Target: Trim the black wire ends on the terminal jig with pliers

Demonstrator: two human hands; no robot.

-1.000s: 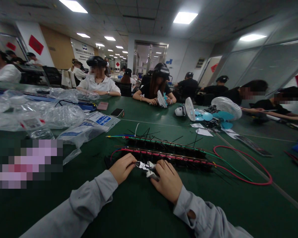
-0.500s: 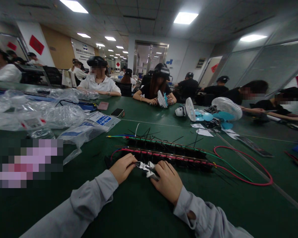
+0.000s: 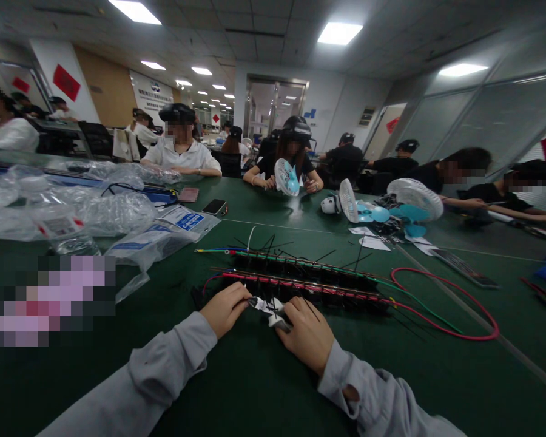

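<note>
Both hands on a white-handled tool, right in front of the wire bundles

So the left hand (image 3: pixel 225 309) comes in from the lower left, palm down, wrist angled up and to the right. Its thumb and forefinger are pinched narrow on the dark tip of the white-handled tool (image 3: pixel 278 321). The right hand (image 3: pixel 309 334) reaches in from the lower right, back of the hand up, fingers bent and curled over the handle end. Can't really tell how the fingers sit underneath, the hand hides them. Both forearms slant inward in baggy grey sleeves, hands pretty low over the green table (image 3: pixel 250 382).

The tool sits between the two hands, just on the near side of the front wire bundle (image 3: pixel 300 286) with its red cable. A second bundle (image 3: pixel 309 265) with a green wire lies right behind it. Farther back there's a phone (image 3: pixel 214 207), and a person across the table has a small fan (image 3: pixel 287 178).
</note>
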